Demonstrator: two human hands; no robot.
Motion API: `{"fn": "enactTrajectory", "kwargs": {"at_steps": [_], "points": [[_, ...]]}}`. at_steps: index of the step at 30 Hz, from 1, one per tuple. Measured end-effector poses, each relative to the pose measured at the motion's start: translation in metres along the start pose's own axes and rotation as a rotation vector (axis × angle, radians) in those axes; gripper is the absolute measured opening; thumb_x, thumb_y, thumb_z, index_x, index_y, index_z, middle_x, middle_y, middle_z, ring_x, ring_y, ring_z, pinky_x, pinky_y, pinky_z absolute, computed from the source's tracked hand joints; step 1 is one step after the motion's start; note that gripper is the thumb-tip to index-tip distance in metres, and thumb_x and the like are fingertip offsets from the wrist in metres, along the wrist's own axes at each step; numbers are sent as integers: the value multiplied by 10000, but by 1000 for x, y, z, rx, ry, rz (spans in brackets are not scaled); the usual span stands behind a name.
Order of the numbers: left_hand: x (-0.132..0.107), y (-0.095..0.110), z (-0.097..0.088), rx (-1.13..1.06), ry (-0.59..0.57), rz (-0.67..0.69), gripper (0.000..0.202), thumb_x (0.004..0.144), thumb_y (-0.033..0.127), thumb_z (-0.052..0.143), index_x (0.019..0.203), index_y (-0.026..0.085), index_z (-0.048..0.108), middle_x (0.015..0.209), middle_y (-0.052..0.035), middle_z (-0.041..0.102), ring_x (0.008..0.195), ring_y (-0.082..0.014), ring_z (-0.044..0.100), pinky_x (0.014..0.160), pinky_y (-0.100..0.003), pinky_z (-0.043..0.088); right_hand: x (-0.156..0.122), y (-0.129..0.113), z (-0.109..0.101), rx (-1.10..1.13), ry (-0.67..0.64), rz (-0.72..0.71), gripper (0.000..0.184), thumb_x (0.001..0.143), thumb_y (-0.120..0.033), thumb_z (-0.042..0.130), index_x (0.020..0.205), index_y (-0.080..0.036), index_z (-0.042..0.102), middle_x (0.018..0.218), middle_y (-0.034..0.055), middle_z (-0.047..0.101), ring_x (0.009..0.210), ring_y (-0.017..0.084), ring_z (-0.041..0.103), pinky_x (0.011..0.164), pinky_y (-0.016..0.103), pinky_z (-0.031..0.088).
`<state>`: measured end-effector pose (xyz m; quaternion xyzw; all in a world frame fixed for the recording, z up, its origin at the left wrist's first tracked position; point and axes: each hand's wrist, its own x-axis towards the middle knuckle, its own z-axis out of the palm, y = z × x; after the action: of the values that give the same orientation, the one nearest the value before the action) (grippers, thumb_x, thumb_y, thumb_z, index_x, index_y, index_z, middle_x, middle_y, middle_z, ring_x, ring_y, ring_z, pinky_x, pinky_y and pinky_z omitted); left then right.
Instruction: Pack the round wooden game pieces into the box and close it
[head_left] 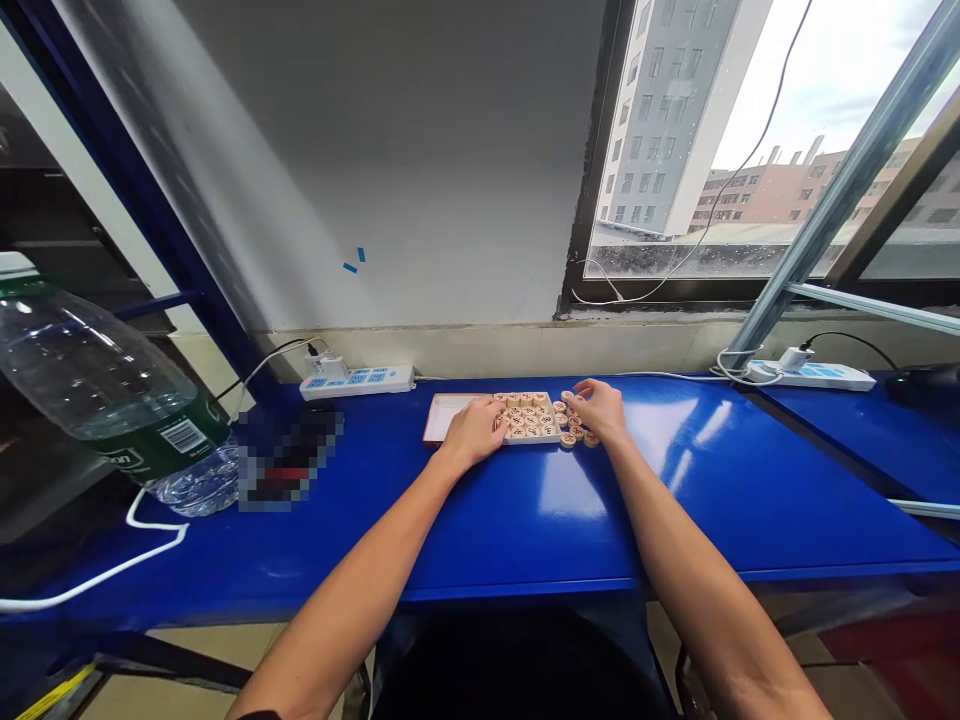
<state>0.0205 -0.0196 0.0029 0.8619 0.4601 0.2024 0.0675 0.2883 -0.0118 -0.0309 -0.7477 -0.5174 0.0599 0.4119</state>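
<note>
A shallow white tray (pixel 442 415) lies on the blue table (pixel 525 500) near the wall. Its right part is filled with round wooden game pieces (pixel 529 412) in rows. My left hand (pixel 474 432) rests on the tray's front edge, fingers curled against the pieces at its middle. My right hand (pixel 598 408) lies over a few loose wooden pieces (pixel 574 437) just right of the tray, fingers bent down onto them. Whether either hand pinches a piece is hidden by the fingers.
A large clear plastic bottle (pixel 105 400) lies at the left, beside a blurred dark object (pixel 289 455). White power strips sit at the back left (pixel 358 380) and back right (pixel 810 375). A white cable (pixel 112 565) runs across the left. A window is at the upper right.
</note>
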Motion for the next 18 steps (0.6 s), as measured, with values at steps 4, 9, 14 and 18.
{"fn": "enactTrajectory", "kwargs": {"at_steps": [4, 9, 14, 18], "points": [[1, -1, 1, -20, 5, -7, 266, 981, 246, 572, 1168, 189, 752, 1266, -107, 723, 1158, -264, 688, 972, -349, 562, 1, -9, -5, 131, 66, -128, 173, 803, -269, 721, 945, -182, 768, 884, 48, 782, 779, 199, 685, 755, 310, 470], [6, -7, 5, -100, 73, -14, 363, 960, 186, 554, 1282, 166, 721, 1270, -115, 746, 1148, -267, 706, 1020, -364, 554, -13, -40, 8, 141, -49, -439, 106, 830, -239, 665, 885, -198, 745, 769, 21, 741, 693, 181, 649, 713, 300, 448], [11, -14, 9, -103, 139, -77, 369, 955, 150, 539, 1274, 166, 725, 1238, -125, 753, 1141, -266, 710, 1054, -375, 547, -33, -66, 30, 115, -241, -630, 156, 882, -250, 680, 1001, -211, 772, 961, 57, 795, 859, 211, 709, 786, 308, 490], [11, -16, 10, -93, 138, -99, 369, 959, 161, 541, 1279, 181, 722, 1268, -115, 737, 1171, -257, 699, 1090, -370, 536, -34, -67, 31, 274, -313, -592, 191, 893, -261, 691, 1054, -200, 773, 999, 60, 805, 860, 190, 737, 803, 281, 541]]}}
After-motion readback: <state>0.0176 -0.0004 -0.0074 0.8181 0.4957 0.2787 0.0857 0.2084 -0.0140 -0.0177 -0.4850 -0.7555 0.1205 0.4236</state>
